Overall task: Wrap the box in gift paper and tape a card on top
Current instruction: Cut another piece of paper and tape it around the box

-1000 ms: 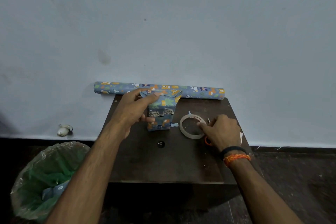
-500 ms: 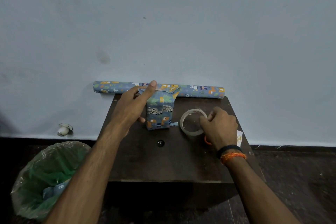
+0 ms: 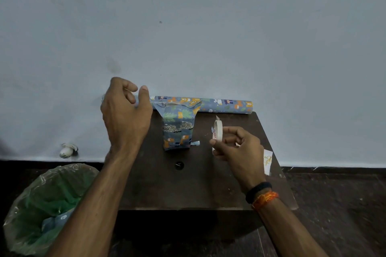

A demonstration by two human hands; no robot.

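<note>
Lifted off box (image 3: 178, 130), left hand (image 3: 125, 115) loose; right hand (image 3: 240, 148) pinches tape (image 3: 216, 131).

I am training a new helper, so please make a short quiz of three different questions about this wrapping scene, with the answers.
1. True or false: the left hand holds the wrapped box.
2. What does the right hand grip?
3. Where is the gift paper roll: A, in the bin; B, at the table's far edge by the wall; C, on the floor?

Key: 1 false, it is raised beside the box, holding nothing. 2 the tape roll. 3 B.
</note>
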